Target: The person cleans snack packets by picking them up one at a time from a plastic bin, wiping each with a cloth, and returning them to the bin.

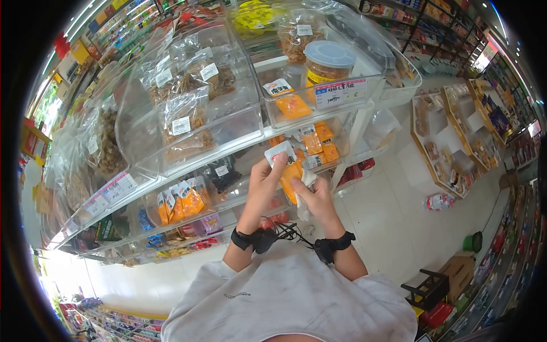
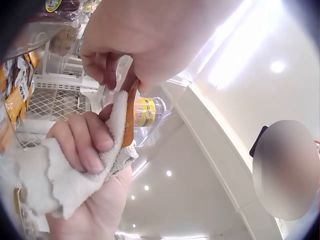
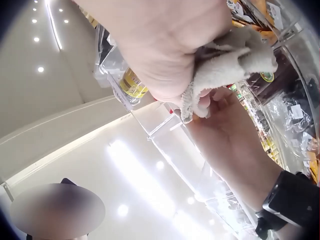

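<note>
Fingers (image 1: 273, 166) of left hand (image 1: 263, 182) pinch top edge of orange snack packet (image 1: 291, 175), white label end up. Packet is held upright in mid-air between both hands, just in front of the middle shelf tier (image 1: 239, 142), touching no shelf. Right hand (image 1: 317, 198) has fingers curled round a white cloth (image 1: 308, 179), bunched in the palm. Left wrist view: cloth pressed flat against packet's side, only the thin orange edge visible between cloth and left fingertips. Right wrist view: cloth sticks out past the knuckles, left palm just behind it. More orange packets (image 1: 181, 200) sit in the clear bin to the left. Lidded jar (image 1: 328, 60) on the top tier, above a price label (image 1: 340, 93)
</note>
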`<state>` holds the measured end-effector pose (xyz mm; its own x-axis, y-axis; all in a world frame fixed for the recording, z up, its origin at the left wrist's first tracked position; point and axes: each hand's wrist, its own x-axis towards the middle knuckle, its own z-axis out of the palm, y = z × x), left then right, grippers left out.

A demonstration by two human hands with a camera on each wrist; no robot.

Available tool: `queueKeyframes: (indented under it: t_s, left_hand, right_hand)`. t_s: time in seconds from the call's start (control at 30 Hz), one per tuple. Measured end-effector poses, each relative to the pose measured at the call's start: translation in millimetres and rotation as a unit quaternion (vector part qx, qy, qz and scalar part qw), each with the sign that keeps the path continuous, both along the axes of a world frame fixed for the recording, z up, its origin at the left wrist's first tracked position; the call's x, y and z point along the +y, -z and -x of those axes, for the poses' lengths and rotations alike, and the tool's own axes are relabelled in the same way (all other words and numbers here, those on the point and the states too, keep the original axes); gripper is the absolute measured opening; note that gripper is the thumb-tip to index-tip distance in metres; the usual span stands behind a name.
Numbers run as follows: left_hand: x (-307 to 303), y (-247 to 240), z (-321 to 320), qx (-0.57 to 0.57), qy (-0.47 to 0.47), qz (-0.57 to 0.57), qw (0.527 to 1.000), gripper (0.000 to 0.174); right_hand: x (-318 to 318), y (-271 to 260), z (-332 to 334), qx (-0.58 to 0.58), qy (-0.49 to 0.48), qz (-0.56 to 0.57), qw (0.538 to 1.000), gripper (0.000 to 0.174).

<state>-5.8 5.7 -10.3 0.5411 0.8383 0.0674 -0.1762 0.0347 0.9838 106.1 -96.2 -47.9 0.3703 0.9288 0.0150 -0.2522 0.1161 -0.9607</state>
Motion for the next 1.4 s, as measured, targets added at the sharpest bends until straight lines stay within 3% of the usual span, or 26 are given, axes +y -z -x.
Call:
queueKeyframes:
  t_s: [0.07,0.17,0.27,0.3,0.37,0.43,0.53,0.63,0.67,0.7,0.73,0.83,0.93,0.97,1.07,1.1,1.2,1.23,1.27,1.4]
  left_hand:
    - [3,2,2,0.017,0.013,-0.002,1.000,0.036]
    - [12,11,10,0.056,0.018,-0.004,0.998,0.036]
    - [15,11,11,0.063,0.015,0.003,0.998,0.037]
    - [12,10,8,0.054,0.017,0.010,0.998,0.037]
    - [9,16,0,0.031,0.017,0.018,0.999,0.038]
    - [7,26,-10,0.004,0.015,0.020,1.000,0.040]
    - [5,22,-10,0.099,-0.015,-0.077,0.992,0.043]
    - [-5,28,-16,0.027,0.050,-0.006,0.998,0.045]
    - [0,32,-12,0.075,0.054,0.017,0.996,0.045]
    - [10,36,-5,0.121,0.058,0.039,0.990,0.046]
    - [19,39,-2,0.165,0.062,0.060,0.983,0.046]
    - [37,36,5,-0.030,-0.052,0.184,0.981,0.056]
    - [37,43,15,0.006,-0.086,0.116,0.989,0.057]
    - [35,42,14,0.012,-0.088,0.099,0.991,0.057]
    - [37,47,25,0.133,-0.014,0.023,0.991,0.056]
    - [31,45,22,0.123,-0.018,0.018,0.992,0.057]
    - [10,31,4,0.095,-0.023,0.017,0.995,0.060]
    - [6,27,1,0.087,-0.021,0.026,0.996,0.060]
    - [6,26,2,0.080,-0.019,0.034,0.996,0.060]
    - [9,24,16,0.034,0.035,-0.055,0.997,0.037]
  right_hand:
    - [1,14,-1,0.008,0.028,-0.007,1.000,0.033]
    - [3,24,-10,0.074,0.136,0.064,0.986,0.039]
    - [8,13,-17,0.149,0.255,0.041,0.955,0.047]
    - [7,16,-21,0.160,0.212,0.037,0.963,0.046]
    - [5,21,-15,-0.001,0.130,0.010,0.991,0.041]
    - [10,15,-1,-0.155,0.128,-0.034,0.979,0.032]
    - [8,4,-6,-0.154,0.216,-0.002,0.964,0.032]
    - [13,-11,-15,-0.427,0.196,-0.053,0.881,0.044]
    - [14,-19,-9,-0.497,0.183,-0.078,0.844,0.047]
    - [15,-25,1,-0.476,0.140,-0.086,0.864,0.055]
    - [13,-25,2,-0.505,0.110,-0.093,0.851,0.057]
    - [11,-23,1,-0.568,0.026,-0.121,0.814,0.062]
    - [5,-15,-18,-0.425,0.058,-0.105,0.897,0.046]
    - [2,-6,-20,-0.284,0.119,-0.072,0.949,0.035]
    - [1,-20,-24,-0.098,0.202,-0.005,0.974,0.039]
    - [3,-11,-23,-0.056,0.179,0.018,0.982,0.046]
    - [11,8,-8,-0.043,0.077,0.015,0.996,0.046]
    - [13,6,0,-0.106,0.087,-0.014,0.990,0.045]
    - [14,7,1,-0.088,0.094,-0.009,0.992,0.044]
    - [14,5,-1,-0.061,0.112,0.032,0.991,0.040]
